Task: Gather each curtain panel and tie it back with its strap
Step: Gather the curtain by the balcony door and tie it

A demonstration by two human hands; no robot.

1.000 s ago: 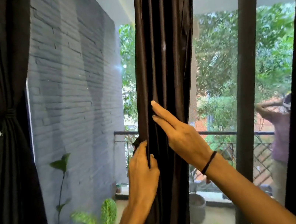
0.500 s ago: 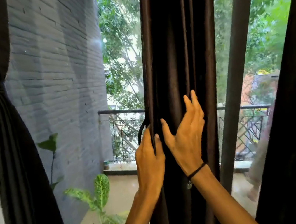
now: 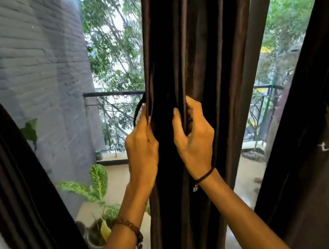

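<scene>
Curtain panel (image 3: 196, 44) hangs centre frame, twelve to six. Left hand (image 3: 141, 147) and right hand (image 3: 194, 141) each hold a closed grip on its folds. Risk: loose folds at three o'clock may spill once a hand releases.

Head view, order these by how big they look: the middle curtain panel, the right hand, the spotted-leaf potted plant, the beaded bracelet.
1. middle curtain panel, by far.
2. spotted-leaf potted plant and right hand: about alike; the hand is nearer, so unranked.
3. beaded bracelet.
</scene>
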